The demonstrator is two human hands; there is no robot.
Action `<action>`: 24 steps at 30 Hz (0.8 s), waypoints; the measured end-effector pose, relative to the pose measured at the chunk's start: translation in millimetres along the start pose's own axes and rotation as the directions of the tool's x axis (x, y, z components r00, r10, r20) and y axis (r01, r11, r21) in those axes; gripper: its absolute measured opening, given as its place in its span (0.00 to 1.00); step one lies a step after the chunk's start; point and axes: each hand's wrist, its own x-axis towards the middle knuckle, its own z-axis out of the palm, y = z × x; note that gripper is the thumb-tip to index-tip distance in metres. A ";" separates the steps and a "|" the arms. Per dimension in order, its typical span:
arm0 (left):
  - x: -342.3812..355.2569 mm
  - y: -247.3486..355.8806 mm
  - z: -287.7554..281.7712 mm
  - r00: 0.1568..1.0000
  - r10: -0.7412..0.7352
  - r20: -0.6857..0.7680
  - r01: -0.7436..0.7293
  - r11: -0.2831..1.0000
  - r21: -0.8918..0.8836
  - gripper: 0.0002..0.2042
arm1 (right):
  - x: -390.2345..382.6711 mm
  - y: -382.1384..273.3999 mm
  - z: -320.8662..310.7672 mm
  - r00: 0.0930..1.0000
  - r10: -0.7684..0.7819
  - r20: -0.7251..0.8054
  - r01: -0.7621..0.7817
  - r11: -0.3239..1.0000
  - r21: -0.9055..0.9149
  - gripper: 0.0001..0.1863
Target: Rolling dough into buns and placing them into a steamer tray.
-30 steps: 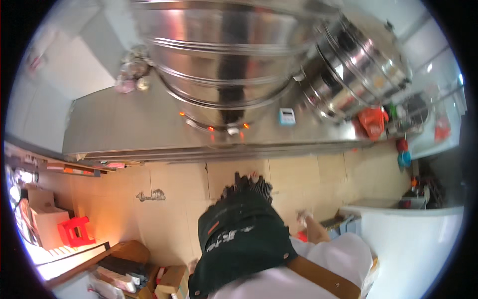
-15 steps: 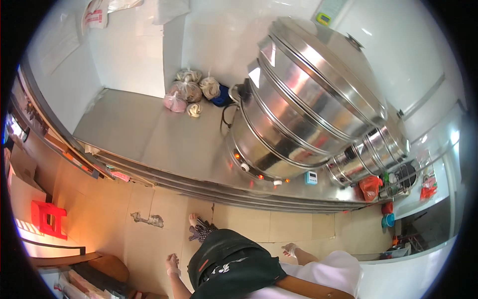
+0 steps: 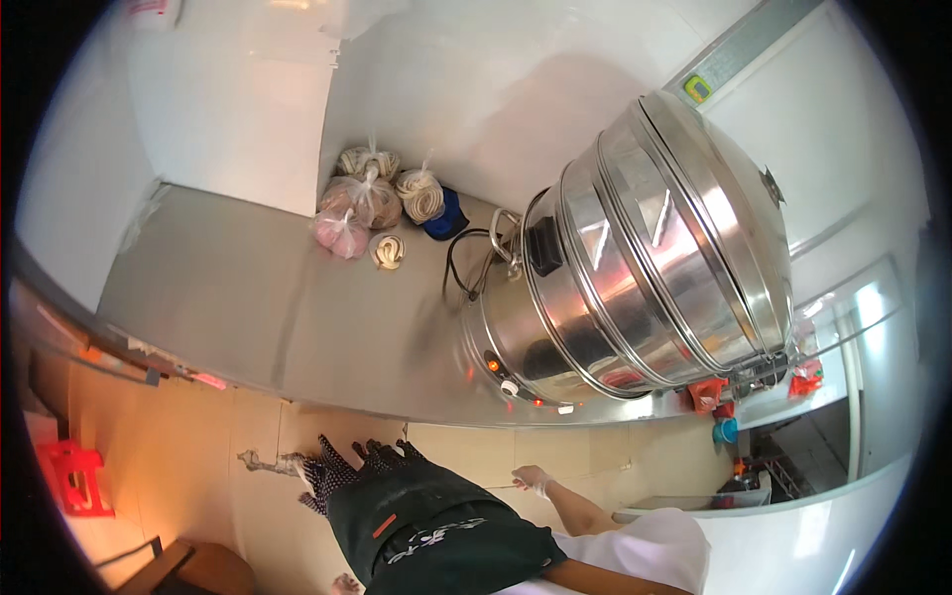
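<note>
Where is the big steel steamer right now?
In the head view, the big steel steamer stands right of centre on the metal counter, beyond the right hand, with plastic bags to its left.

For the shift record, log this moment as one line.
left hand: lower edge, mostly cut off; right hand: nothing seen held; steel steamer: on metal counter, orange lights lit; tied bags: left of steamer

Tiered steamer (image 3: 645,258) up on the counter (image 3: 248,288), tied plastic bags (image 3: 365,203) over to its left, stool (image 3: 77,480) down on the floor (image 3: 188,436), far left!
</note>
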 end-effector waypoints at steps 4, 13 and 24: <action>31.7 74.5 30.9 0.998 0.023 0.061 -0.028 0.995 0.095 0.09 | -34.1 14.7 29.1 0.978 0.194 -0.075 -0.185 0.976 0.114 0.21; 82.2 243.8 25.3 0.992 -0.032 0.119 -0.015 0.929 0.370 0.08 | -150.3 -30.6 172.6 0.850 0.496 0.176 -0.520 0.844 0.133 0.25; 105.9 328.0 12.0 0.983 -0.152 0.102 0.047 0.747 0.663 0.07 | -191.3 -73.7 249.0 0.874 0.473 0.110 -0.482 0.818 0.315 0.28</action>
